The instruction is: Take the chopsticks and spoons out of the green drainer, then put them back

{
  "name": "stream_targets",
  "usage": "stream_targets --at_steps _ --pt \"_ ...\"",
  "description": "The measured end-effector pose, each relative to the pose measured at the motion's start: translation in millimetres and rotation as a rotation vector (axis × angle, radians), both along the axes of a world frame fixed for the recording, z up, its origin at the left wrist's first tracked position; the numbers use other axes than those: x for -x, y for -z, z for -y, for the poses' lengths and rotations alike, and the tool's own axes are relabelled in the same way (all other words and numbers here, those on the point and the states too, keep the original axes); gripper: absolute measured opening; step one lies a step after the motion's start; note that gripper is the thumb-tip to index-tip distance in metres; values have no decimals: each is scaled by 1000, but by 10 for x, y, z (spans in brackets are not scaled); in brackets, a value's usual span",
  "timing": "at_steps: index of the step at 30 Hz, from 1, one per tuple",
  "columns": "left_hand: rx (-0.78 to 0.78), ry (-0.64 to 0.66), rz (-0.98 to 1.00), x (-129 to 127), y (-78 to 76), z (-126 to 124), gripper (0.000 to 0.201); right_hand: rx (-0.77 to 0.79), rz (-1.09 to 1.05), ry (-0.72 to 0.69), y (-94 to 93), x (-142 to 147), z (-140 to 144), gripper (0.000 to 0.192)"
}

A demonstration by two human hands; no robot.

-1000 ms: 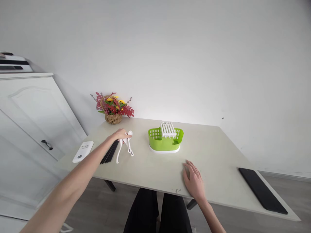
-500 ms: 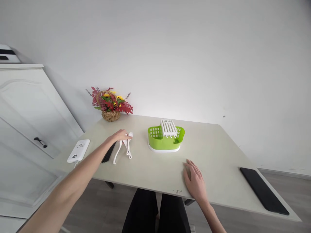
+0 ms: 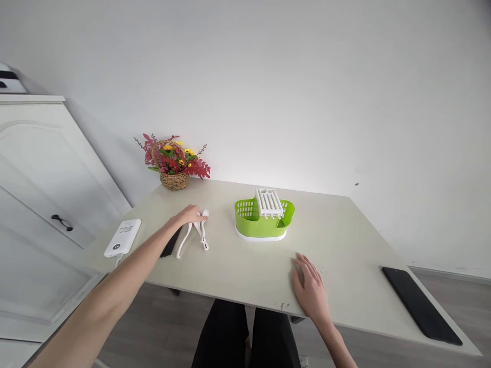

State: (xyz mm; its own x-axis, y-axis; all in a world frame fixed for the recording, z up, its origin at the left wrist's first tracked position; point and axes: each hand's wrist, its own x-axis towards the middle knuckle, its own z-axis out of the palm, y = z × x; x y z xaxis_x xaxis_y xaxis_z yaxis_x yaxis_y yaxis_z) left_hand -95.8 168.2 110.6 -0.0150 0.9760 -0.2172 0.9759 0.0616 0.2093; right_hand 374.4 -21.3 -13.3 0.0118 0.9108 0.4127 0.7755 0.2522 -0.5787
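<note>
Little has shifted since the earlier frames: the view has swung slightly so the things sit a touch further left and lower, while both hands rest much where they were. The left hand (image 3: 191, 214) reaches far out over the table (image 3: 345, 240), its fingers curled down onto the bowl ends of the white spoons (image 3: 194, 234); whether it has truly gripped them or only presses on them cannot be told. The spoons lie flat, their long handles running back toward the person and a little leftward, fanned apart at the near ends. Just to their left, partly under the forearm, lie black chopsticks (image 3: 171, 243) on roughly the same axis. The green cutlery holder (image 3: 264, 221), with its white slotted insert (image 3: 268, 201), stands to the right of the spoons, near but apart. The right hand (image 3: 311, 289) lies open and flat near the table's front edge, holding nothing, well apart from the spoons, so the left hand is the nearer. A white power bank (image 3: 123, 237), a flower basket (image 3: 174, 163) and a black phone (image 3: 421, 305) also rest on the table.
</note>
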Motion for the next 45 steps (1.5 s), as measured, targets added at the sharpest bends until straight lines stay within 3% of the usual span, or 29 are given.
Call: stream_targets --at_steps 8,13,17,21,23,26,28,30,32,35,39,45 --pt "-106 -29 -91 -20 83 46 37 11 9 0 -5 1 5 44" --pt "-142 -28 -133 -100 41 121 36 11 9 -6 31 6 8 43" --pt "-185 -41 -154 -206 -93 186 35 16 2 2 55 2 2 42" --pt "-309 -13 -140 -429 -371 199 31 8 -10 -5 63 1 1 42" --pt "-394 23 -119 -660 -542 212 29 5 -11 -9 65 6 2 42" --pt "-555 119 -42 -1206 -761 298 29 -1 -16 -6 62 14 3 41" --pt "-778 273 143 -1663 -839 406 29 1 -21 0 55 19 2 42" --pt "-870 393 257 -2123 -839 537 34 10 -25 1 47 22 -2 41" --pt "-889 470 245 -2510 -760 654 49 21 -27 -3 42 22 -7 41" --pt "-887 496 113 -2836 -566 717 61 26 -32 -5 40 18 -11 41" --pt "-879 555 -33 -2746 -437 507 47 49 -43 -6 34 10 -7 43" --pt "-829 576 -60 -1966 -599 -37 46 132 -45 15 -14 20 18 45"
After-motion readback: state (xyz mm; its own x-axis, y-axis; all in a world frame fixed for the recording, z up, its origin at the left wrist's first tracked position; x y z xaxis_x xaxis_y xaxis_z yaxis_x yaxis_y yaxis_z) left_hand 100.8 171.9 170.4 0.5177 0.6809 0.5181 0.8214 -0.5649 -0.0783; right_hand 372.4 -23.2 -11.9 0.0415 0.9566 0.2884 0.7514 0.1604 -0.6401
